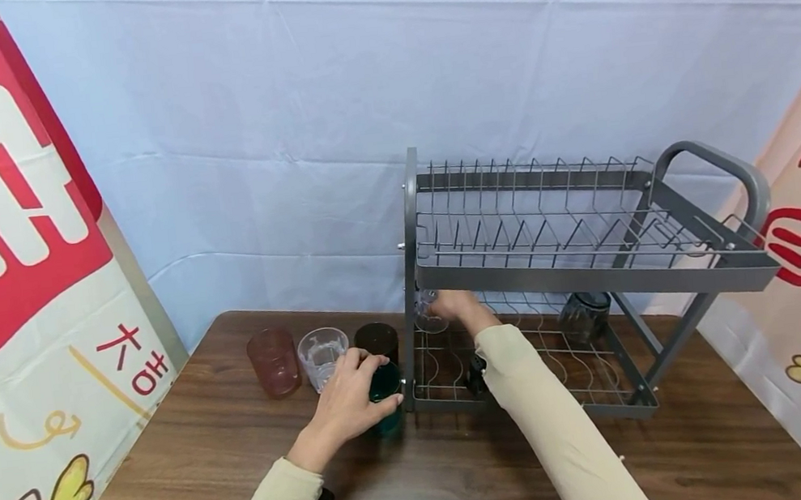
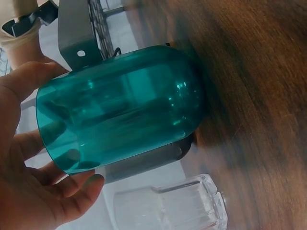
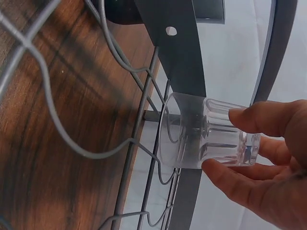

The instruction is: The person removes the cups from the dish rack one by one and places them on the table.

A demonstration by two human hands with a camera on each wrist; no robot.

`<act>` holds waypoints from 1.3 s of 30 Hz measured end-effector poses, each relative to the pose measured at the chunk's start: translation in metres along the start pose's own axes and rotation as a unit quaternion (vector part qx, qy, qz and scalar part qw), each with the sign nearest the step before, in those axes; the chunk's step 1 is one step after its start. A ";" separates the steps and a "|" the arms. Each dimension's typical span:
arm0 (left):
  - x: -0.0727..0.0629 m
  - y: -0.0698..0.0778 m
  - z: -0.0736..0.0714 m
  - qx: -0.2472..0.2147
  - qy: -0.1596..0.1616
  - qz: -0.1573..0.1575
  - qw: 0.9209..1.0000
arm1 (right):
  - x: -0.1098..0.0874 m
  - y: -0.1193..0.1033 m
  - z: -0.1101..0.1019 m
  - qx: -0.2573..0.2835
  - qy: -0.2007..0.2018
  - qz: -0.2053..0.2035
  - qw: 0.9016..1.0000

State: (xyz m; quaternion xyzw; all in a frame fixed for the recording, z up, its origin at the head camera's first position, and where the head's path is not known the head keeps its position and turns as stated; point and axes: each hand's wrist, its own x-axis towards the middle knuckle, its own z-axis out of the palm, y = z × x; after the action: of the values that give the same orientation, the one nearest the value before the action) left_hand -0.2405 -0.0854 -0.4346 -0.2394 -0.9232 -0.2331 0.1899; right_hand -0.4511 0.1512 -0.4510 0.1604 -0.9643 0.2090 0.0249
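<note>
My right hand reaches under the upper tier of a grey two-tier dish rack. Its thumb and fingers pinch the base end of a clear fluted glass, held mouth down with the rim at the lower tier's wavy wires. On the table left of the rack stands a teal glass, upright. The thumb and fingers of my left hand curve round its rim from either side.
Left of the rack stand a dark brown glass, another clear glass and a pinkish glass on the wooden table. A dark glass sits at the right on the lower tier. A pale cloth hangs behind.
</note>
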 end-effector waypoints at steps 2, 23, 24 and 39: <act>0.001 0.000 0.000 0.002 -0.001 0.001 1.000 | -0.012 -0.018 -0.014 -0.001 -0.015 0.026 1.000; 0.006 0.014 -0.025 0.045 -0.035 -0.001 0.998 | -0.074 -0.086 -0.086 0.136 -0.050 0.073 0.987; 0.006 0.014 -0.025 0.045 -0.035 0.000 0.998 | -0.074 -0.086 -0.086 0.138 -0.050 0.074 0.986; -0.011 0.021 -0.025 0.032 -0.007 0.011 0.999 | -0.099 -0.082 -0.096 0.040 -0.032 0.007 0.999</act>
State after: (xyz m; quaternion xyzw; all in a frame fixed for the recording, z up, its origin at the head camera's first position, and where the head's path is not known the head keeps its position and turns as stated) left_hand -0.2144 -0.0863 -0.4125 -0.2447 -0.9288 -0.1998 0.1936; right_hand -0.3332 0.1496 -0.3427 0.1615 -0.9566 0.2420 -0.0140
